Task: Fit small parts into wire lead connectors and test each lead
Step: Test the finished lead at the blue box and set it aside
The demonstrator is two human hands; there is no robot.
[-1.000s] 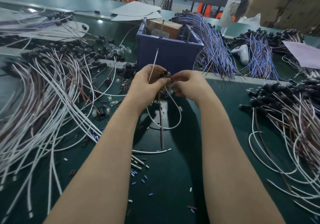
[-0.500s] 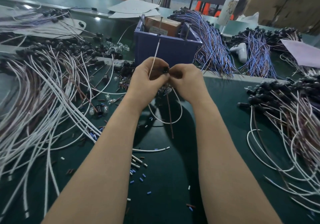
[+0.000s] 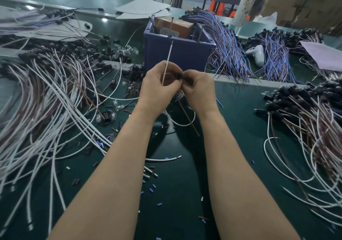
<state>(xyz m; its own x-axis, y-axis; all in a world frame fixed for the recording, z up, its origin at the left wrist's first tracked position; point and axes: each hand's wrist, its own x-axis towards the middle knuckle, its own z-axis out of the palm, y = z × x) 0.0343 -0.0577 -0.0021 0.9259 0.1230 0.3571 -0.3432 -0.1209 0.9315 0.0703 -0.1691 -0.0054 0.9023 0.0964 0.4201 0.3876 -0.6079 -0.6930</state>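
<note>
Closer together than a second ago, the left hand pinches the black connector and its upright white lead; the right hand pinches its other side, above the green table, near the blue bin.

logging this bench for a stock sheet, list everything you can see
blue bin: one, blue, centre back, holds brown box
white lead: one, white, upright before the bin
black connector: one, black, just right of that lead
white and brown leads: many, heaps left and right
blue leads: two bundles, blue-purple, back right
clear bulbs: several, clear, left of the bin
sleeve bits: many, blue, white, brown, scattered on the green table
white bottle: one, white, back right
left hand: one, grips the white lead
right hand: one, pinches the black connector
</note>
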